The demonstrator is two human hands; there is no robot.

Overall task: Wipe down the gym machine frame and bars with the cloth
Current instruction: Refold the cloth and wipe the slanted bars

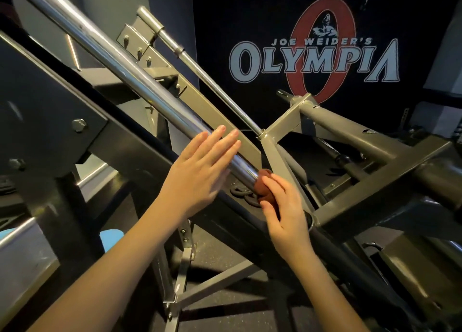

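1. Left hand (200,171): open. The fingers (225,144) are straight and close together, laid flat across the lower part of the bar (140,84). The fingertips reach past the bar to the grey brace (212,111) behind it. This hand holds nothing.

2. Right hand (285,206): closed round the cloth (262,185). My fingers and thumb curl over it from the right, so only a bunched, rust-brown part shows.

3. Cloth position: pressed against the bottom end of the bar, just below and to the right of my left hand. The two hands are near each other but apart.

4. Bar: thick and chromed, running diagonally from upper left down to the cloth. A rod (212,82), thinner and also chromed, runs roughly alongside it on the right and ends in a socket on the frame (375,181).

5. Frame: grey painted beams that cross to the right of the cloth. A dark bolted plate (50,121) sits left of the bar.

6. Surroundings: a black banner (312,61) lettered "JOE WEIDER'S OLYMPIA" hangs behind the machine. The floor (225,251) under it is dark and speckled
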